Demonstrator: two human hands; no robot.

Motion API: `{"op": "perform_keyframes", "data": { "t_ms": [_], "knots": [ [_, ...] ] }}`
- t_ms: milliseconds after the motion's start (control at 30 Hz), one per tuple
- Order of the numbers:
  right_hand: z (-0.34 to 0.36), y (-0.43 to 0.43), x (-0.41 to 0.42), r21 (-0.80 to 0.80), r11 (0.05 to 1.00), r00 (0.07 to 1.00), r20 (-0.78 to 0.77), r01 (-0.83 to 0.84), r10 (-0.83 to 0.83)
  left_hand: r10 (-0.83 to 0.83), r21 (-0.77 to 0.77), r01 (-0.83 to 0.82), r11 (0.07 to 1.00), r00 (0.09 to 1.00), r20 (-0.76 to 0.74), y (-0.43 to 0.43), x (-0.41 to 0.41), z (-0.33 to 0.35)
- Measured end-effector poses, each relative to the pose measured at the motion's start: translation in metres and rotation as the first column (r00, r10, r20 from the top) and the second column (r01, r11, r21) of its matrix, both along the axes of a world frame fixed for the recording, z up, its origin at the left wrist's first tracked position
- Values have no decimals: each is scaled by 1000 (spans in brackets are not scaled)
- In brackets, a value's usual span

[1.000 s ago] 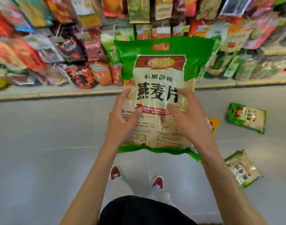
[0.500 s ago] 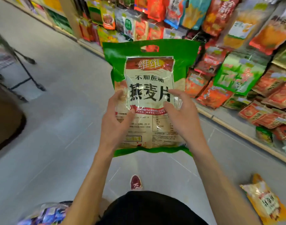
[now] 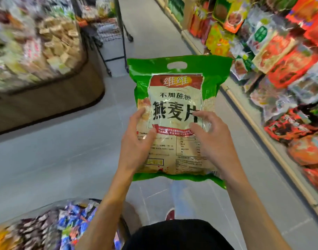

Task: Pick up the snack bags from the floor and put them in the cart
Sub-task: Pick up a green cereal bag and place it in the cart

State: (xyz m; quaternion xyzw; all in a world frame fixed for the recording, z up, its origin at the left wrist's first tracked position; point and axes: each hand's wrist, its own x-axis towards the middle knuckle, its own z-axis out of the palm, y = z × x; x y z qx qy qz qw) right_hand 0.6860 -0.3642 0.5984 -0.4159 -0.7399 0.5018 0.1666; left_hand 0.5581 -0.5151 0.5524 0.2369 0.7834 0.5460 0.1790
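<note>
In the head view, a large green bag [image 3: 176, 83] of oat flakes was held upright in the air in front of the body, above the grey floor [image 3: 46, 159] of a shop aisle. Its printed front, with a pale panel and big dark characters, was turned toward the camera. Its cut-out handle [image 3: 177, 65] was at the top, on the far side.

The bag was gripped at its lower half by both hands. The left hand [image 3: 136, 147] was closed on the left edge, with the thumb laid across the front and the fingers hidden behind the bag. The right hand [image 3: 212, 141] was closed on the right edge, with the thumb and one fingertip seen on the clear film of the front. Both forearms were bare.

A wire cart [image 3: 109, 31] on a black frame was seen far up the aisle, left of the bag's top and well apart from it. It was blurred, and what it held could not be told.

Shelves [image 3: 280, 78] packed with red, orange and green packets were ranged along the right side. A low brown stand [image 3: 46, 105] heaped with pale packets was placed at the left. A bin [image 3: 51, 206] of blue and dark wrapped sweets was seen at the near left corner. One red shoe [image 3: 170, 214] was shown on the floor below the bag, and black clothing [image 3: 178, 235] filled the near edge
</note>
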Motion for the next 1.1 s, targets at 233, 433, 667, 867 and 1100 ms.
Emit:
{"op": "perform_keyframes", "data": {
  "t_ms": [233, 433, 667, 867, 1100],
  "knots": [
    [-10, 84, -142, -27, 991, 991, -28, -132, 131, 152, -6, -152, 988, 987, 51, 67, -117, 3],
    [-11, 141, -267, -90, 963, 966, -64, -255, 249, 284, -43, -283, 958, 959, 23, 107, -220, 8],
    [-13, 189, -396, -97, 935, 940, -55, -342, 338, 351, -48, -349, 936, 936, 19, 149, -334, 12],
    [-22, 239, -521, -46, 926, 927, -21, -375, 375, 385, -25, -384, 923, 921, 49, 199, -451, -5],
    [-25, 306, -673, -19, 945, 945, 33, -326, 326, 329, -41, -327, 944, 942, 65, 270, -612, -5]
  ]
}}
